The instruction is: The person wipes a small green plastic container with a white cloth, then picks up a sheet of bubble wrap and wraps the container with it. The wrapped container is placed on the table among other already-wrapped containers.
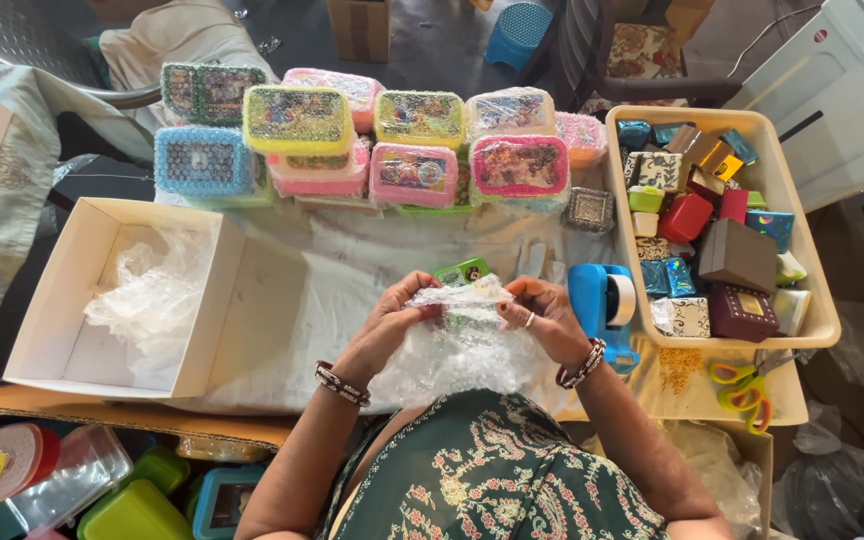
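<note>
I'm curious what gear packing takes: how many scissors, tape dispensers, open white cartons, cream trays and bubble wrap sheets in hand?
Scissors: 1
Tape dispenser: 1
Open white carton: 1
Cream tray: 1
Bubble wrap sheet: 1
Total: 5

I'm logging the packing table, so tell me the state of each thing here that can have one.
Small green box: half wrapped in clear bubble wrap sheet, held by left hand and right hand.
White cardboard carton: open, clear plastic inside.
Beige plastic tray: full of small boxes.
Stacked colourful boxes: wrapped.
Orange-handled scissors: lying closed.
</note>
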